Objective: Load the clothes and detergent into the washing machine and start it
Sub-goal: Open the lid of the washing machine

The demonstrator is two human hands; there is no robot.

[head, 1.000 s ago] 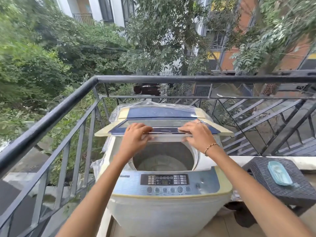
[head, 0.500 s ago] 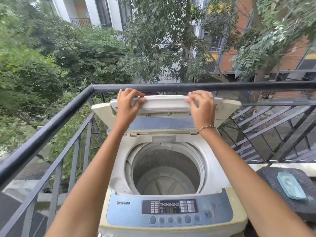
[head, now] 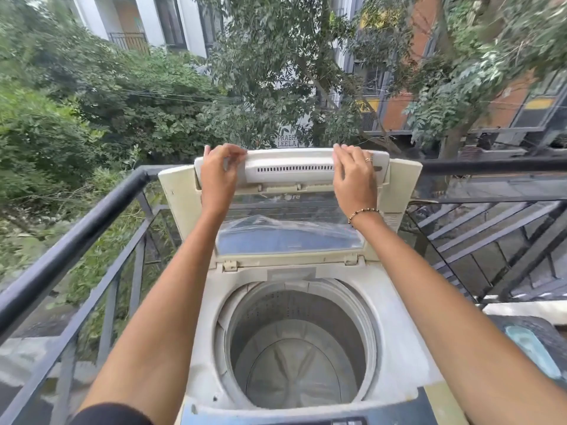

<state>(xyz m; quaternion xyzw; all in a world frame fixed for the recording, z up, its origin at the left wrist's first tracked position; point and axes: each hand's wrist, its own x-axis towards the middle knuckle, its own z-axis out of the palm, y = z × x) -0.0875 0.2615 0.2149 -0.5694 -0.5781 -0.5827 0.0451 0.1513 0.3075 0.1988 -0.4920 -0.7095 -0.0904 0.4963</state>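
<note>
A white top-loading washing machine (head: 399, 348) stands on a balcony, right in front of the person. Its cream plastic folding lid with a see-through window (head: 291, 170) is up. It stands almost straight at 12 o'clock from the round hole. The top part of the lid is folded over.

The left hand (head: 218, 179) is at 11 o'clock. Its fingers bend over the top edge of the lid and hold it. The right hand (head: 354, 179) is at 1 o'clock. Its fingers also bend over the top edge and hold on. The two hands are well apart, one near each end of the lid. The right hand has a thin gold ring (head: 368, 159) on one finger. A bead bracelet (head: 363, 212) sits on that wrist.

A crinkly clear plastic sheet (head: 288, 225) shows behind the window of the lid.

The round grey metal drum (head: 294, 363) is in the middle of the machine, between the two arms. Its bottom plate is in plain sight. The blue button panel (head: 346, 421) peeks in at 6 o'clock.

A black metal railing (head: 70, 250) runs along at 9 o'clock and goes on behind the lid. At 4 o'clock there is a dark woven table (head: 555, 332) just beside the machine. A light blue tray (head: 532, 351) lies on it.

Green leafy trees (head: 138, 96) fill the view past the railing.
</note>
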